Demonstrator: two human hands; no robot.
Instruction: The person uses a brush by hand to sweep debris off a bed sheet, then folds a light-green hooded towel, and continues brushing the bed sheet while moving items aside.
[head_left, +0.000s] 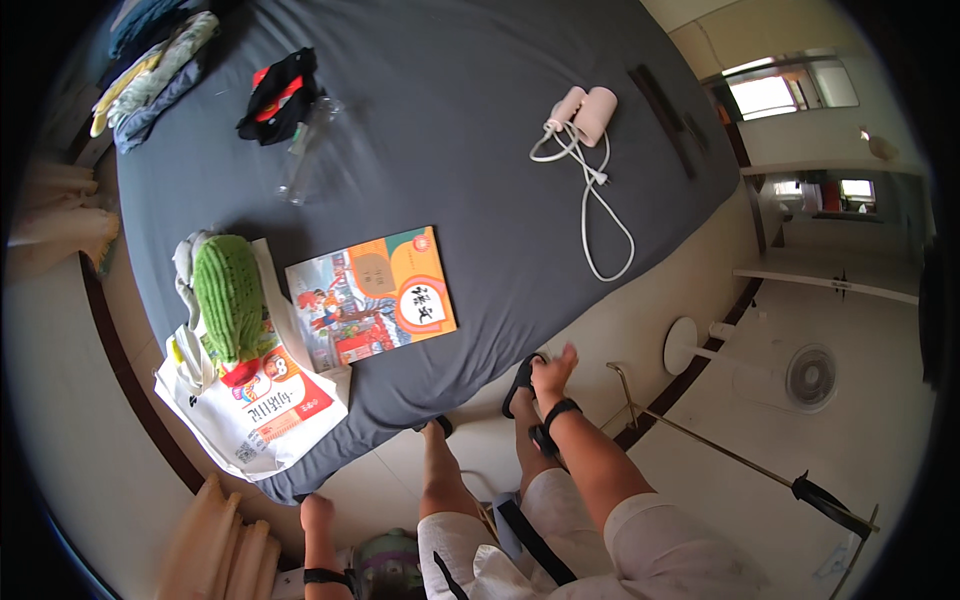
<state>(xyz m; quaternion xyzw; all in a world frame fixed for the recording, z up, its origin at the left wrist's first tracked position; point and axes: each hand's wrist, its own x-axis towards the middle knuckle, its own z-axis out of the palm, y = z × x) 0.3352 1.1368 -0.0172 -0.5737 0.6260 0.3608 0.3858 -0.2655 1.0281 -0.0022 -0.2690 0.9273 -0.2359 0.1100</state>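
My right hand (553, 370) hangs over the floor beside the bed's edge, fingers apart, holding nothing; a black band is on the wrist. My left hand (318, 514) is low, just off the bed's near corner; its fingers are hard to make out. On the grey bed sheet (480, 180) lies a colourful softcover book (373, 296). Left of it, a white printed bag (289, 439) carries a green knitted item (228, 296). Farther back are a pink hair dryer (596, 116) with its white cord, and black cloth (277, 97) beside a clear plastic package (306, 154).
Folded clothes (161, 79) are stacked at the far left corner. A dark strip (662, 120) lies near the bed's right edge. A metal rack (720, 446) and a round white disc on a post (681, 345) stand at the right. Peach curtains (225, 544) hang at the left.
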